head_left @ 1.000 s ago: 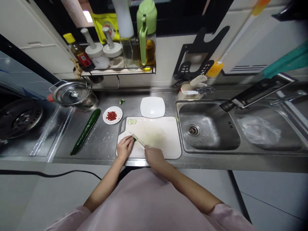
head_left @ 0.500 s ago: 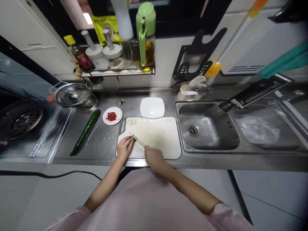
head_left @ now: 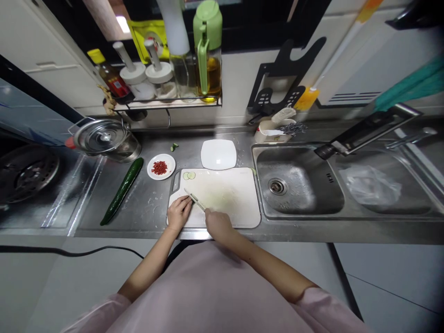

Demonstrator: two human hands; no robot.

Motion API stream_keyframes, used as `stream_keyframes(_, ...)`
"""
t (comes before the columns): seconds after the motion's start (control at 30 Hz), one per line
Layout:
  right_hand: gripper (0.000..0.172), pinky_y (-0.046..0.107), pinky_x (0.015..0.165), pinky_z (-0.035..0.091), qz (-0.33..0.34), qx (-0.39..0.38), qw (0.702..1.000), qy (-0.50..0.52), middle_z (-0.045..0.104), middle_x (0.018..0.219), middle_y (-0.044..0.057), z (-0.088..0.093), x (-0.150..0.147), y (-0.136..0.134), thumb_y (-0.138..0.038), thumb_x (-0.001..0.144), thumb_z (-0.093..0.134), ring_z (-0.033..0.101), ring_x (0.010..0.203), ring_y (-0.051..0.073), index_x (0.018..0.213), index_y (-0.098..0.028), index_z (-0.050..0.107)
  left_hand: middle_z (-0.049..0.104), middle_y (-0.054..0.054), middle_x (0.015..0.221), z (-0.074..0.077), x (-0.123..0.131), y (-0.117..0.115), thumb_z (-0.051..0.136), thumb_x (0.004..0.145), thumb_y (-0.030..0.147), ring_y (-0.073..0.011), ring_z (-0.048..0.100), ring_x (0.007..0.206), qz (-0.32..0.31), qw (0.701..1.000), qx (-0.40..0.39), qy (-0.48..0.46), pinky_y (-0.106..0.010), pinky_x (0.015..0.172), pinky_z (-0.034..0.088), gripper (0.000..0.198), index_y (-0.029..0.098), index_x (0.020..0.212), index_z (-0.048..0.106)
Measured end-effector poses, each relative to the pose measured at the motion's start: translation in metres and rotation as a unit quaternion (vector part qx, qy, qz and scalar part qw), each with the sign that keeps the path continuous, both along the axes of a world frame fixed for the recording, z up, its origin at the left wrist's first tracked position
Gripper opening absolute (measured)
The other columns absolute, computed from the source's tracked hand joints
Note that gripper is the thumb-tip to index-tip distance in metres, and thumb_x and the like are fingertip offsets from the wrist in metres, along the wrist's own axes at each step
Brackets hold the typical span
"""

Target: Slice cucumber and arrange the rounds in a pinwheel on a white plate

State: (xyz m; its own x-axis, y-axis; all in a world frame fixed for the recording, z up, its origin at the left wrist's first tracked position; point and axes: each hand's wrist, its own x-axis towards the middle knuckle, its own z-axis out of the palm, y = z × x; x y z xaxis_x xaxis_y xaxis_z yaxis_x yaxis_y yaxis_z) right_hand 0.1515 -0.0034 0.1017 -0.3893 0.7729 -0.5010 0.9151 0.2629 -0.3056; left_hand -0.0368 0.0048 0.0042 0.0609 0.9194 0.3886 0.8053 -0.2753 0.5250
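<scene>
My right hand [head_left: 219, 225] is wrapped round the handle of a knife [head_left: 197, 201], whose blade slants up and left over the cutting board [head_left: 239, 196]. Bent fingers of my left hand [head_left: 178, 213] press down at the board's left side, right beside the blade. A small piece of green cucumber is under those fingertips, mostly hidden by them and the knife. Pale cucumber slices [head_left: 189, 175] lie in the board's upper left corner. To the left, a whole dark green cucumber [head_left: 122, 192] rests on the steel counter.
Behind the board is a white square plate [head_left: 218, 155]; a small plate with chopped red bits [head_left: 159, 167] sits left of it. Cucumber ends [head_left: 174, 146] lie near the wall. A lidded pot [head_left: 107, 138] stands left, a sink [head_left: 301, 185] right, a bottle rack [head_left: 169, 105] above.
The knife and my right hand have shifted slightly left, and the blade shows more of its flat side. My left hand stays nearly in place. The whole view has drifted a little.
</scene>
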Motion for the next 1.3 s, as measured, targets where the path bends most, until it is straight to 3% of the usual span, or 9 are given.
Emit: stream_keyframes(1.3, 0.027, 0.029, 0.081, 0.049, -0.004, -0.027, 1.0, 0.008, 0.07, 0.101, 0.019, 0.003, -0.015, 0.016, -0.012, 0.088, 0.045, 0.067, 0.099, 0.022, 0.111, -0.011, 0.06, 0.07, -0.005, 0.105, -0.007, -0.01, 0.004, 0.054, 0.09, 0.03, -0.0166, 0.065, 0.096, -0.044, 0.998, -0.025, -0.026, -0.032, 0.087, 0.054, 0.022, 0.025, 0.103, 0.07)
